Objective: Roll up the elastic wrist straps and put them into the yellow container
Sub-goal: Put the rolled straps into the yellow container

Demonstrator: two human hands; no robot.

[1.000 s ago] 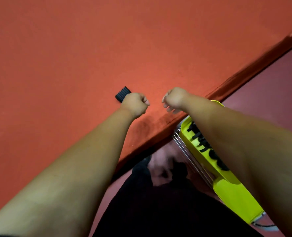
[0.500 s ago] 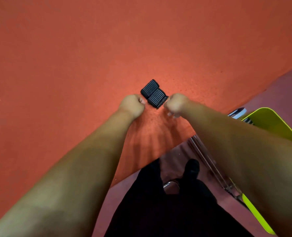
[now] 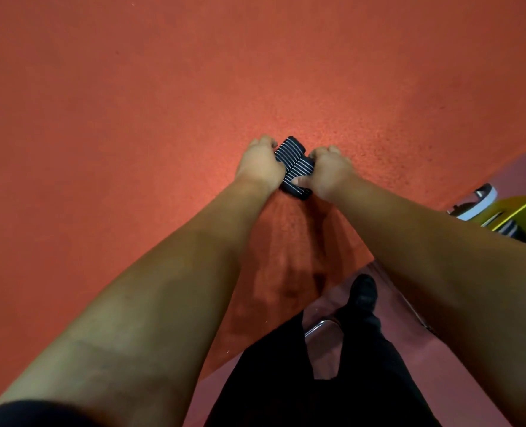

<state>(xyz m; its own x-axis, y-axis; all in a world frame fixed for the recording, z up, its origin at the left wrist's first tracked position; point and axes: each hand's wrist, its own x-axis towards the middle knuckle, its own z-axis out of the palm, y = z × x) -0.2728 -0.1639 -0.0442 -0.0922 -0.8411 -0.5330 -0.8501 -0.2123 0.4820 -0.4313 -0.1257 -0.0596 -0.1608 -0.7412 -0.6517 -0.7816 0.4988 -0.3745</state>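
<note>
A black elastic wrist strap (image 3: 295,167) with thin white stripes lies folded on the orange table (image 3: 132,118). My left hand (image 3: 260,163) grips its left side. On the other side, my right hand (image 3: 329,174) holds the strap with the thumb pressed on its lower part. The strap's ends are hidden under my fingers. The yellow container (image 3: 523,211) shows only as a corner at the right edge, below table level, with dark striped straps (image 3: 509,230) inside it.
The table's front edge runs diagonally from lower middle to the right. Below it are my black trousers (image 3: 332,380), a dark shoe (image 3: 363,291), chrome chair tubing (image 3: 318,326) and a pinkish floor. A white and grey object (image 3: 476,201) sits next to the container.
Both hands have closed in on the strap and taken hold of it; before, they were fists on either side of it. The view has swung left, so less of the container shows.
</note>
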